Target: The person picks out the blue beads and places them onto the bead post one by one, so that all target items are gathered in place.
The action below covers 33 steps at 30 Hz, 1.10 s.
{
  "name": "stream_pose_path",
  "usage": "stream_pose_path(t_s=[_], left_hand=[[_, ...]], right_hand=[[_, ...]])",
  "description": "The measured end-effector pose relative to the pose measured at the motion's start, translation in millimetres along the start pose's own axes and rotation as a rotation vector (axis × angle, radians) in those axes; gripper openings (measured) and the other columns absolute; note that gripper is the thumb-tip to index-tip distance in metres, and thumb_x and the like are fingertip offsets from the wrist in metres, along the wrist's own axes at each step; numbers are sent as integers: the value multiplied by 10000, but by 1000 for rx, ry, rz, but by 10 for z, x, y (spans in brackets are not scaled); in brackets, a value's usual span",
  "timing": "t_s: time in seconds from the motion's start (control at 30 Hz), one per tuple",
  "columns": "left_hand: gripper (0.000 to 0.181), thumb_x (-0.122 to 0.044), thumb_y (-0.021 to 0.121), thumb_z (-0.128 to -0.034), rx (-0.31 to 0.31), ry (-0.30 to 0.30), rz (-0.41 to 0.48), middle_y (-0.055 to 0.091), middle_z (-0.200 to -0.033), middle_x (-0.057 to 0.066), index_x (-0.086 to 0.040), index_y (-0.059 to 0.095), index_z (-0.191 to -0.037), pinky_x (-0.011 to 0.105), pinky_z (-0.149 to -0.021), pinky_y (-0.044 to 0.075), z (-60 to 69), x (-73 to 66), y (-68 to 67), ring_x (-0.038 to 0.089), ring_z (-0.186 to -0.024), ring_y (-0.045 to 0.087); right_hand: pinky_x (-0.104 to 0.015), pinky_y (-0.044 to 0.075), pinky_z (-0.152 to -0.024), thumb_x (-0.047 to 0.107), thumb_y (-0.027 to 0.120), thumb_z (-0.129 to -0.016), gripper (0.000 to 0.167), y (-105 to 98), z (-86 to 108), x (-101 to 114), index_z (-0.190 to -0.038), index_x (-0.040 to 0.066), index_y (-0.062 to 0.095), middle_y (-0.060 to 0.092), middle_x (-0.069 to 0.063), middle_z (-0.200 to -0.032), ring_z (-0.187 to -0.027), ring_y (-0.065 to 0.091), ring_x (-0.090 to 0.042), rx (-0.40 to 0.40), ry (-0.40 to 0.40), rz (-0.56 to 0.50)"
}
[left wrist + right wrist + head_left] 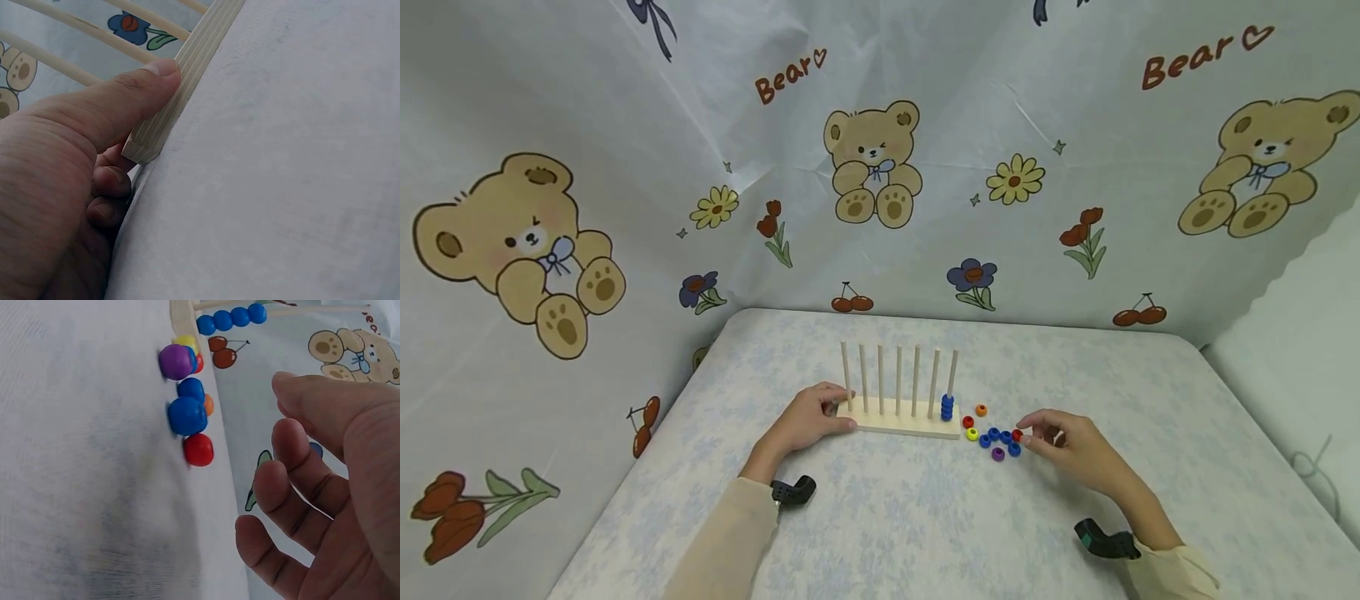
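Observation:
A pale wooden base [898, 419] carries a row of upright pegs, the rightmost holding several stacked blue beads [947, 408]. My left hand [805, 419] grips its left end; in the left wrist view, the thumb of that hand [81, 131] lies along the front face of the base [181, 81], other fingers partly hidden behind. Beside the loose beads, my right hand [1071, 446] is nearest a red bead [1017, 435]. The right wrist view shows this hand [350, 469] with fingers relaxed and parted, holding nothing, apart from the red bead [199, 450].
Right of the base lie more loose beads: orange [981, 410], yellow [972, 434], purple [997, 454], another red [967, 422] and several blue [1014, 449]. The table [910, 517] has a pale patterned cover. Behind it hangs a bear-print cloth [925, 250].

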State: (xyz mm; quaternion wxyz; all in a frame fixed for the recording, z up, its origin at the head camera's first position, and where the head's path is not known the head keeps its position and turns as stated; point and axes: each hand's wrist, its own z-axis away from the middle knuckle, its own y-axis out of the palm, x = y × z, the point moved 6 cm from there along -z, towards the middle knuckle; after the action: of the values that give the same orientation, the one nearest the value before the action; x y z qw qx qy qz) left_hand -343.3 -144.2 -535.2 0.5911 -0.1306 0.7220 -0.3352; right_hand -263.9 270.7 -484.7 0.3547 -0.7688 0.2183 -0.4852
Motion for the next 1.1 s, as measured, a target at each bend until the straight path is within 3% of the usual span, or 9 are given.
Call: stream_pose_path(t_s=[0.23, 0.47, 1.1], left_hand=[[525, -484, 857, -755, -6, -5, -1, 628, -1120, -134, -319, 716, -1232, 324, -707, 415, -10, 0, -6, 162, -818, 504], [540, -507, 847, -755, -8, 5, -13, 629, -1129, -124, -314, 714, -1242, 309, -690, 418, -20, 18, 6, 149, -810, 504], [508, -478, 860, -752, -1, 3, 32, 633, -1107, -125, -349, 711, -1220, 309, -701, 404, 15, -16, 2, 168, -819, 491]], right_hand=[[-234, 467, -591, 178, 751, -911, 140, 91, -8, -137, -1050, 161, 743, 587, 68, -769, -678, 539, -49, 56, 79, -39], [-234, 450, -583, 206, 764, -902, 164, 155, -5, -190, -1050, 142, 736, 585, 36, -779, -665, 527, -48, 90, 97, -94], [-226, 453, -604, 203, 792, -875, 176, 216, 24, -285, -1032, 152, 731, 593, 28, -808, -688, 514, -52, 126, 180, -87]])
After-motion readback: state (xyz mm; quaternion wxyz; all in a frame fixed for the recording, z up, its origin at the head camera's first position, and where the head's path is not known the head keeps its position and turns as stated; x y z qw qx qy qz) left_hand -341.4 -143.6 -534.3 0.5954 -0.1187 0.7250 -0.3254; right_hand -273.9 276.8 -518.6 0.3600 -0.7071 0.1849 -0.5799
